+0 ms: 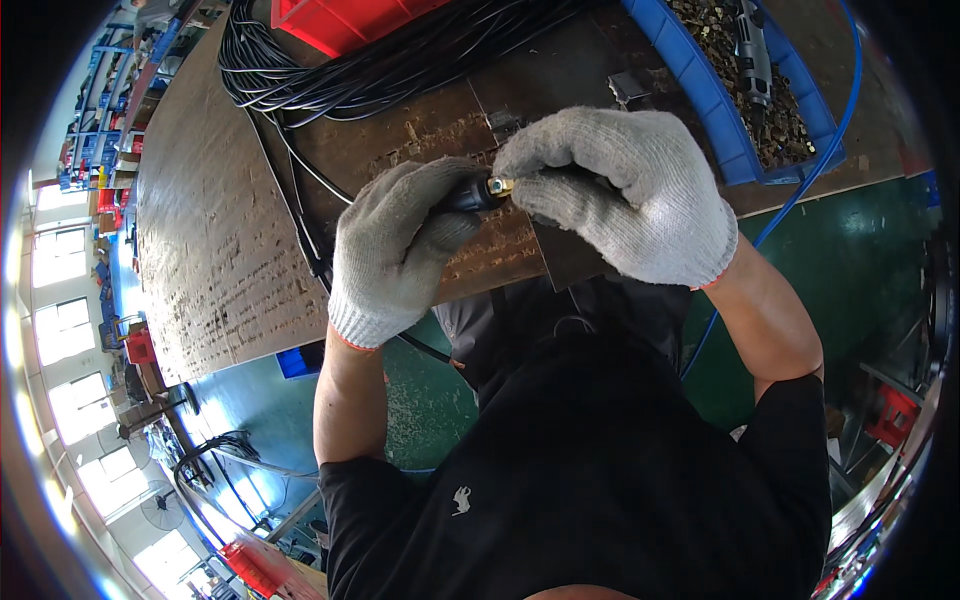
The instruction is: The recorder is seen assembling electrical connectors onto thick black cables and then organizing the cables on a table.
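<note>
Both my hands wear white knitted gloves and meet over the near part of the table. My left hand (385,245) is closed around a black, rounded cable connector (467,197). A small brass fitting (503,186) sits at the connector's right end. My right hand (640,195) pinches that fitting between thumb and forefinger; its covered part is hidden by the glove. A black cable (425,348) shows below my left wrist, but I cannot tell whether it joins the connector.
A coil of black cables (300,88) lies across the brown worn tabletop (200,230), beside a red bin (345,20). At the far right, a blue bin (722,135) holds many brass pieces (785,135) and a grey hand tool (752,60). A blue hose (800,197) hangs past the right edge.
</note>
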{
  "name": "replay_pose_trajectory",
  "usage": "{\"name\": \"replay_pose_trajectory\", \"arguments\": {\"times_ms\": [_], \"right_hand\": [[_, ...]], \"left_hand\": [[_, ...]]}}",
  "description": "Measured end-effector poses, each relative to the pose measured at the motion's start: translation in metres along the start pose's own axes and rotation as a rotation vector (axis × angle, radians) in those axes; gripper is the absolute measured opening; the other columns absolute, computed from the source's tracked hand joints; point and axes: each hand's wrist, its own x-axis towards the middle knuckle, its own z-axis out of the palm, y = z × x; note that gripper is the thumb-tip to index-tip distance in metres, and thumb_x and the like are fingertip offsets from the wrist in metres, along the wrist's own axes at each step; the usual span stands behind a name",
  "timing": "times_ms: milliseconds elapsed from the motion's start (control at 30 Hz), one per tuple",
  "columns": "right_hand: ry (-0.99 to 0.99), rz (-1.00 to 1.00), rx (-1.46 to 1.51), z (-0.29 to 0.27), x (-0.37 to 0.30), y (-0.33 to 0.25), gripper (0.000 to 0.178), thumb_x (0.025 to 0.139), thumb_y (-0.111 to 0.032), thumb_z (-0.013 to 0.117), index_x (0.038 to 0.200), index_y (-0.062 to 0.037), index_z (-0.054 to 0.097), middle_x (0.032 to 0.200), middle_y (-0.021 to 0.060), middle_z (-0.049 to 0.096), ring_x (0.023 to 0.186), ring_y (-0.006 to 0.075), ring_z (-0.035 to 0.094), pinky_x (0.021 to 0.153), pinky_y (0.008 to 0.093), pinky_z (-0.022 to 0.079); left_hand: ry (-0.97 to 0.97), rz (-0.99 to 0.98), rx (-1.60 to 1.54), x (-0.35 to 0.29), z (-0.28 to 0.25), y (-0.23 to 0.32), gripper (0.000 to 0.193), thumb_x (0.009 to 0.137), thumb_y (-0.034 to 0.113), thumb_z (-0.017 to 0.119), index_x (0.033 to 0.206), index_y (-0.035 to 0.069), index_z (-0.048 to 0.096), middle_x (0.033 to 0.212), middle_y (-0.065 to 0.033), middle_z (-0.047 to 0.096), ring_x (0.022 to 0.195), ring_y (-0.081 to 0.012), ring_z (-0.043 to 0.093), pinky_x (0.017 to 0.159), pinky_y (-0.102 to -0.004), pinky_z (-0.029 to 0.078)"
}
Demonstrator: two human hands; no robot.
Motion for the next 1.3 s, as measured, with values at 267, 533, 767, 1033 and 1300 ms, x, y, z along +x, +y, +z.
{"name": "replay_pose_trajectory", "arguments": {"times_ms": [267, 533, 767, 1033, 1300], "right_hand": [[-0.005, -0.043, -0.099, -0.001, -0.002, 0.011, 0.017, 0.096, -0.003, 0.077, 0.112, -0.0028, 0.075, 0.099, 0.0119, 0.079, 0.087, 0.0214, 0.079, 0.074, 0.0299, 0.064], [-0.042, -0.037, -0.085, 0.001, -0.001, 0.026, 0.016, 0.099, 0.0, 0.071, 0.115, -0.0014, 0.072, 0.1, 0.014, 0.078, 0.091, 0.0271, 0.08, 0.076, 0.033, 0.064], [0.15, 0.305, -0.02, 0.027, 0.044, 0.066, 0.039, 0.11, -0.038, 0.06, 0.116, -0.001, 0.07, 0.099, 0.0155, 0.076, 0.089, 0.0229, 0.074, 0.081, 0.038, 0.059], [0.321, 0.556, 0.775, 0.036, 0.063, 0.094, 0.037, 0.11, -0.033, 0.059, 0.123, 0.0004, 0.071, 0.101, 0.0076, 0.077, 0.092, 0.0164, 0.07, 0.084, 0.0328, 0.055], [0.623, 0.004, 0.228, 0.039, 0.063, 0.193, 0.047, 0.112, -0.044, 0.058, 0.131, -0.0017, 0.068, 0.114, 0.0062, 0.072, 0.111, 0.0177, 0.066, 0.099, 0.0304, 0.051]], "left_hand": [[-0.036, -0.089, -0.038, 0.002, 0.006, 0.001, 0.037, 0.087, 0.011, 0.079, 0.122, 0.001, 0.074, 0.105, -0.0155, 0.078, 0.099, -0.0335, 0.077, 0.09, -0.0432, 0.062], [-0.004, 0.126, 0.344, 0.015, 0.013, -0.007, 0.034, 0.093, 0.014, 0.074, 0.124, 0.001, 0.071, 0.104, -0.016, 0.075, 0.097, -0.0381, 0.073, 0.089, -0.0467, 0.058], [0.373, 0.398, 0.601, 0.066, 0.006, -0.026, 0.033, 0.088, 0.021, 0.082, 0.115, 0.005, 0.073, 0.102, -0.0131, 0.076, 0.089, -0.0345, 0.074, 0.084, -0.0427, 0.059], [0.335, -0.245, -1.049, 0.098, 0.039, -0.045, 0.069, 0.115, 0.059, 0.037, 0.123, -0.002, 0.068, 0.101, -0.0116, 0.074, 0.089, -0.0207, 0.065, 0.083, -0.0345, 0.052], [-0.073, 0.031, -1.655, 0.156, 0.107, -0.154, 0.034, 0.112, 0.039, 0.061, 0.107, 0.005, 0.067, 0.097, -0.0022, 0.067, 0.088, -0.0138, 0.063, 0.079, -0.0318, 0.055]]}}
